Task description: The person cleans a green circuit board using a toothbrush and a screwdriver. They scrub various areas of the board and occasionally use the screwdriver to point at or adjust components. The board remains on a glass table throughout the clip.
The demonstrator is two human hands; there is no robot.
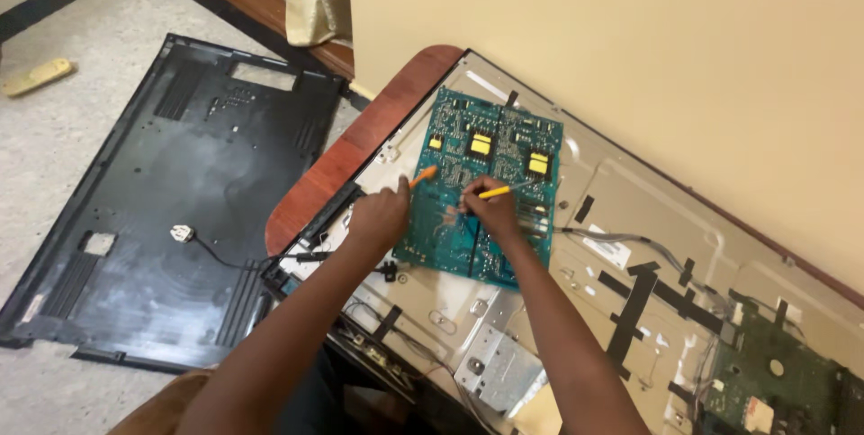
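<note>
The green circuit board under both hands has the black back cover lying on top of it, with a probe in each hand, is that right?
Not quite: the head view shows the black back cover lying on the floor, beside the table. The left hand and right hand do each hold a probe over the green circuit board.

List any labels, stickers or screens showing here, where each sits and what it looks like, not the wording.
Large flat television screen: face down on the table, back cover off, bare grey metal rear.
White rectangular sticker: on that metal rear, right of the green circuit board.
Small pale label: on the dark green board at lower right.
No packages or signs.
</note>
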